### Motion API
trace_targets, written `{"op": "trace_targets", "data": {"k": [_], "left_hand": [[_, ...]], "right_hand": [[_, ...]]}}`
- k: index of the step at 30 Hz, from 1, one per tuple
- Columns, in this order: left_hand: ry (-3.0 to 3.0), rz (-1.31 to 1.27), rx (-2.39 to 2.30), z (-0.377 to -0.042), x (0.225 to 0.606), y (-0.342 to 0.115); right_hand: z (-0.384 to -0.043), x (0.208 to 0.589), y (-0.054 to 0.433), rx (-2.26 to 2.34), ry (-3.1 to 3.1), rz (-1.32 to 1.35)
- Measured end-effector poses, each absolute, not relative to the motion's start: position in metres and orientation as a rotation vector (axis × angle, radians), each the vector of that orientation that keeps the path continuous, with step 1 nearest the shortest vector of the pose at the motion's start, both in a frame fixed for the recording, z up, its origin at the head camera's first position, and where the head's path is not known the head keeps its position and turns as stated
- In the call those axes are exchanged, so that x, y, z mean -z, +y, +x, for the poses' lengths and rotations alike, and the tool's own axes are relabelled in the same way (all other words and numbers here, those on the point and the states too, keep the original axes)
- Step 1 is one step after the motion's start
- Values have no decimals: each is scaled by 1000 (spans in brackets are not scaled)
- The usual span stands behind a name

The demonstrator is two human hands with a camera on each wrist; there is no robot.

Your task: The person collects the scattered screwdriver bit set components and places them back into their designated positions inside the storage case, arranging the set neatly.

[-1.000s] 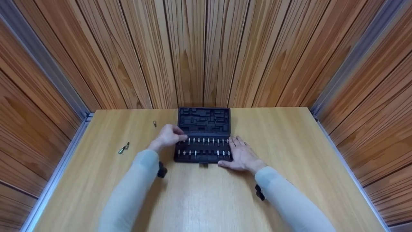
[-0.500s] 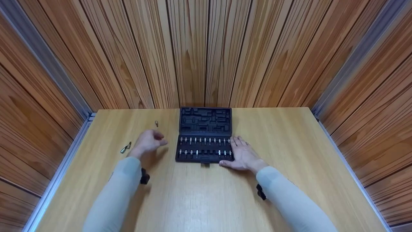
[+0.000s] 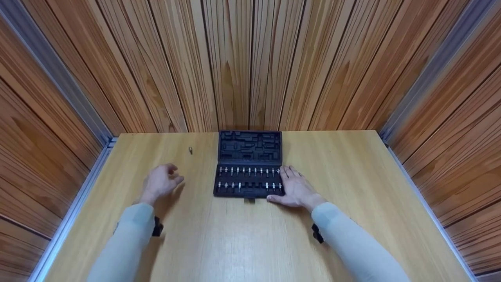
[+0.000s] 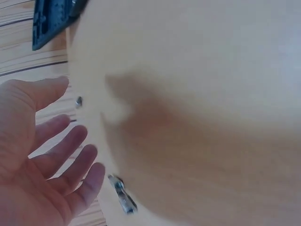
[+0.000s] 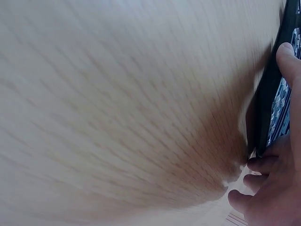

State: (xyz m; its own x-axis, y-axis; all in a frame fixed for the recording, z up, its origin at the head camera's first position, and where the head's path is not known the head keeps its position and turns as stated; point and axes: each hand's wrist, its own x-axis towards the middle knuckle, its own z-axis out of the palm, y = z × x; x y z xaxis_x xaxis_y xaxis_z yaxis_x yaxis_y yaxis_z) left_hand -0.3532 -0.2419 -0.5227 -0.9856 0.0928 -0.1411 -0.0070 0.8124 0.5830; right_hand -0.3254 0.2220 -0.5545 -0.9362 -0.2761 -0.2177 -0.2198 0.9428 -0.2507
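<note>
An open black socket-set case (image 3: 248, 192) stands towards the back of the table, its lower half carrying two rows of small metal bit sockets (image 3: 249, 170). To its left, above the wood, my left hand (image 3: 160, 182) is held with relaxed, parted fingers and an empty palm. Just past its fingertips in the left wrist view lie a couple of metal bit sockets (image 4: 123, 194); the hand hides them in the head view. A single bit socket (image 3: 190, 150) lies farther back. My right hand (image 3: 293, 190) rests flat against the case's right side, thumb at the front corner.
The case's moulded lid (image 3: 249, 147) leans up near the plank wall (image 3: 235, 70). Several slots in the middle of the front row hold no socket. Wood-panelled sides with metal rails bound the table (image 3: 242, 243) left and right.
My left hand has left the back row's left end and travelled left across the table, over the paired loose sockets. My right hand stays by the case.
</note>
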Motion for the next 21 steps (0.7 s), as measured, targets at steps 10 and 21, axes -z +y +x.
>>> {"op": "trace_targets", "data": {"k": [10, 21], "left_hand": [[3018, 108, -686, -343, 531, -266], [2999, -13, -665, -335, 539, -291]], "right_hand": [[-326, 554, 221, 339, 2847, -375], [-325, 555, 222, 352, 2838, -365]]}}
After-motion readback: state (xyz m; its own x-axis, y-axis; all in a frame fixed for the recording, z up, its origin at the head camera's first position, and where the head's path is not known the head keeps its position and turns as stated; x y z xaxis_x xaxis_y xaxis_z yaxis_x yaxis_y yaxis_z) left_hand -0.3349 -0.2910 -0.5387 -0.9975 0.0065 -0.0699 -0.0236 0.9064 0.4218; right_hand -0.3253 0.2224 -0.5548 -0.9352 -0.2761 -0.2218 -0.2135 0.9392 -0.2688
